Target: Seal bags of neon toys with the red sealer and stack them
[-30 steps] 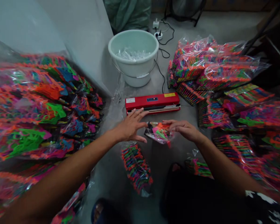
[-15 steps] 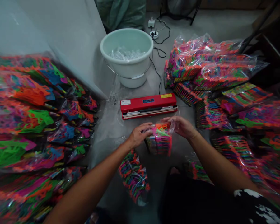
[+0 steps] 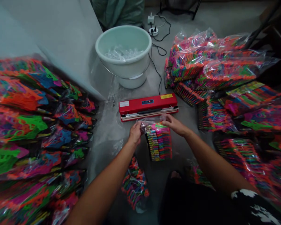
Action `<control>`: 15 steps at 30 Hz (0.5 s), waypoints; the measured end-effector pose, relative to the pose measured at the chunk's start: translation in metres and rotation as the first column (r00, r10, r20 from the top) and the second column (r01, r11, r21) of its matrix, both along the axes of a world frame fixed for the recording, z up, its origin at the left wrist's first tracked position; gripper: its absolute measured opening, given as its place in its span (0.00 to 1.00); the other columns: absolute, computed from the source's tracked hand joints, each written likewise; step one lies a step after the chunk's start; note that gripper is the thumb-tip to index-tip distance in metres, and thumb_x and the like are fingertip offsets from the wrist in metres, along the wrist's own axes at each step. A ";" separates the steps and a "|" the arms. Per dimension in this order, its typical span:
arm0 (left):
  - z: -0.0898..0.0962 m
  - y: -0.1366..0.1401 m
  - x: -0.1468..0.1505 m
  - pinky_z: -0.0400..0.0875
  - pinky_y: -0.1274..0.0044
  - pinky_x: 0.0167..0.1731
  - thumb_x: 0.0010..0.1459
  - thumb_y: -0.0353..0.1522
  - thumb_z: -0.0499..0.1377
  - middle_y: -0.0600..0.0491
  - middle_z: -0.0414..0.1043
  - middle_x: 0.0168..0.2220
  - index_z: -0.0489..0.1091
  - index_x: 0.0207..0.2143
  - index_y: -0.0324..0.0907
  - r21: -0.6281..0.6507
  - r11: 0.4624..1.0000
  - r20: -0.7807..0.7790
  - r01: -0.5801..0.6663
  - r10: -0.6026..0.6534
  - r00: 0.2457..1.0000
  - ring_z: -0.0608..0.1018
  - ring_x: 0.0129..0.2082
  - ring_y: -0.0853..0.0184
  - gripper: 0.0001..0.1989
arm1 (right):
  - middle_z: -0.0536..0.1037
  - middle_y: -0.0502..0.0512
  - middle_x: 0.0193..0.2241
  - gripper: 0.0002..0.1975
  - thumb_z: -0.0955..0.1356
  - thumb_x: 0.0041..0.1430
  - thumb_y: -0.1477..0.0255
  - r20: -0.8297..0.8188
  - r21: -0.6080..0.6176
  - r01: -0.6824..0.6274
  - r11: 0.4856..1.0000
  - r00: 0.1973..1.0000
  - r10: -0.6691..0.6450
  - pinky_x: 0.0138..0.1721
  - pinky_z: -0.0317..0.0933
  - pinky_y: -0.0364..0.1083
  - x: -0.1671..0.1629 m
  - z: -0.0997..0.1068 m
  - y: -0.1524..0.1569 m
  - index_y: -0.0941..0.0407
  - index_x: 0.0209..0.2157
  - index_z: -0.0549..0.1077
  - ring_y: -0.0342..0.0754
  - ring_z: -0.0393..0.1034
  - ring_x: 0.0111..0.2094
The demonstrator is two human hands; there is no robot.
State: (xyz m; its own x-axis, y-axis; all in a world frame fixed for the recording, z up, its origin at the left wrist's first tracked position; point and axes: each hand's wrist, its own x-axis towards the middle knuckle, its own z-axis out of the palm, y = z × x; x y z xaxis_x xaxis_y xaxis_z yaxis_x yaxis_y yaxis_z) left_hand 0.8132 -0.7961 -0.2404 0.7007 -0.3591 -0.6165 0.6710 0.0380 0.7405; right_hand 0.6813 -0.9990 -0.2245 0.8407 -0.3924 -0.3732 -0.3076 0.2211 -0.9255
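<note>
A clear plastic bag (image 3: pixel 158 142) packed with rows of bright, thin coloured items hangs between my hands above the floor. My left hand (image 3: pixel 135 132) pinches the left corner of the bag's open-looking upper edge. At the opposite corner, my right hand (image 3: pixel 174 124) has its fingers closed on the film. Just beyond them lies a red heat sealer (image 3: pixel 148 105) with a small lit display and a dark bar along its front. Another filled bag (image 3: pixel 136 184) rests on the floor below my left forearm.
A pale green bucket (image 3: pixel 128 73) holding crumpled clear plastic stands behind the sealer. Colourful filled bags are piled on the left (image 3: pixel 21 125) and right (image 3: pixel 215 68). A black cable (image 3: pixel 159 78) runs back to a power socket (image 3: pixel 154 31).
My hands have drawn the bag's top edge out toward its corners. The bag now hangs more upright, its row of contents facing me. The view has shifted slightly.
</note>
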 end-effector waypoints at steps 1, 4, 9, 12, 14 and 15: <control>-0.002 0.000 -0.001 0.75 0.73 0.37 0.59 0.45 0.68 0.48 0.81 0.33 0.76 0.36 0.38 0.015 1.000 -0.021 -0.010 0.011 1.000 0.81 0.30 0.64 0.17 | 0.82 0.51 0.42 0.26 0.79 0.46 0.55 -0.027 -0.057 0.013 0.998 1.000 -0.015 0.45 0.67 0.46 0.004 -0.007 0.001 0.54 0.44 0.77 0.49 0.75 0.42; -0.013 0.001 -0.003 0.74 0.73 0.35 0.60 0.45 0.66 0.48 0.81 0.32 0.75 0.37 0.39 0.042 0.999 -0.057 -0.030 0.032 0.998 0.81 0.29 0.64 0.17 | 0.77 0.46 0.25 0.21 0.79 0.44 0.56 -0.089 0.008 0.107 0.994 0.990 -0.106 0.31 0.62 0.42 0.018 -0.030 0.005 0.55 0.29 0.73 0.43 0.68 0.27; -0.038 -0.009 0.004 0.73 0.76 0.34 0.56 0.44 0.69 0.52 0.78 0.26 0.72 0.33 0.38 0.104 0.973 -0.060 -0.207 0.214 0.975 0.79 0.25 0.67 0.18 | 0.74 0.46 0.18 0.20 0.81 0.39 0.63 -0.268 0.248 0.381 0.890 0.910 -0.315 0.22 0.60 0.42 0.040 -0.066 0.006 0.54 0.23 0.69 0.42 0.65 0.20; -0.049 -0.019 0.015 0.72 0.77 0.32 0.57 0.41 0.68 0.55 0.76 0.24 0.71 0.32 0.39 0.145 0.933 -0.056 -0.328 0.339 0.939 0.77 0.22 0.70 0.15 | 0.74 0.45 0.19 0.18 0.80 0.44 0.64 -0.292 0.225 0.532 0.817 0.836 -0.464 0.24 0.65 0.42 0.051 -0.081 0.005 0.53 0.24 0.69 0.43 0.68 0.21; -0.054 -0.025 0.024 0.72 0.77 0.31 0.59 0.39 0.65 0.56 0.75 0.23 0.70 0.32 0.39 0.168 0.904 -0.043 -0.393 0.405 0.913 0.76 0.21 0.70 0.12 | 0.75 0.45 0.19 0.16 0.79 0.47 0.65 -0.293 0.196 0.589 0.784 0.798 -0.527 0.25 0.65 0.41 0.056 -0.089 0.001 0.53 0.25 0.69 0.42 0.69 0.21; -0.056 -0.028 0.029 0.72 0.77 0.32 0.60 0.38 0.64 0.56 0.75 0.23 0.70 0.31 0.39 0.182 0.889 -0.033 -0.420 0.433 0.901 0.76 0.21 0.71 0.11 | 0.75 0.45 0.20 0.15 0.78 0.49 0.66 -0.298 0.182 0.627 0.757 0.769 -0.566 0.24 0.65 0.41 0.058 -0.092 -0.001 0.54 0.25 0.70 0.42 0.69 0.21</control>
State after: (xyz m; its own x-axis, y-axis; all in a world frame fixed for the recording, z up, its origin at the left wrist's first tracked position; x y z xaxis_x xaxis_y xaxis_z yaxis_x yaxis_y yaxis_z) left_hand 0.8425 -0.8241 -0.2964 0.7155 0.0769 -0.6943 0.6686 0.2126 0.7126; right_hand 0.7398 -0.9999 -0.3167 0.3544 -0.6508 -0.6714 -0.2114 0.6437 -0.7355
